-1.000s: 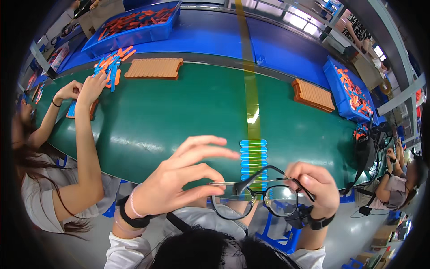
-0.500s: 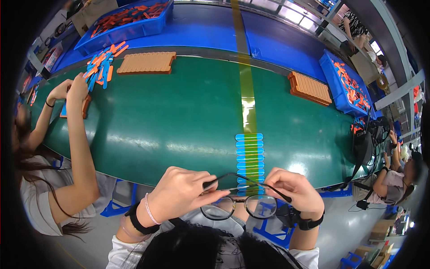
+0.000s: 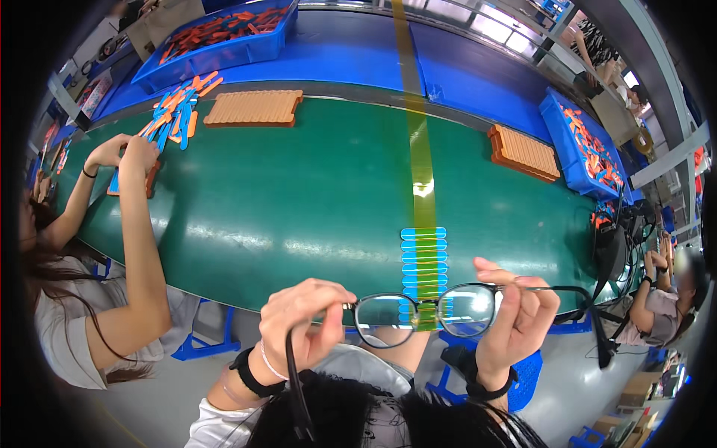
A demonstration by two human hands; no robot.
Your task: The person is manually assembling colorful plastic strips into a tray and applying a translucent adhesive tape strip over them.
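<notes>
Between my two hands is a pair of eyeglasses (image 3: 385, 321) with a thin dark frame, the lenses side by side above the table's near edge. My left hand (image 3: 302, 317) pinches the glasses at the hinge of one lens. Its dark temple arm hangs down toward me. On the other side my right hand (image 3: 523, 310) grips near the opposite hinge, with its index finger raised, and that temple sticks out to the right. Behind the glasses lies a column of short blue strips (image 3: 423, 256) with rounded ends, set across a yellow-green tape (image 3: 422, 164); the lenses partly cover the nearest ones.
On the green table (image 3: 314, 179) stand two ribbed orange-brown blocks (image 3: 254, 107) (image 3: 523, 153). Blue bins (image 3: 280, 41) (image 3: 571, 157) hold orange and blue strips. A co-worker's hands (image 3: 123, 153) work at the left beside a loose strip pile (image 3: 175, 112). Black equipment and cables (image 3: 609, 250) sit at the right edge.
The glasses' temples, crossed in front of me before, are now spread apart. The lenses have risen and face me more squarely. My right hand has moved slightly right.
</notes>
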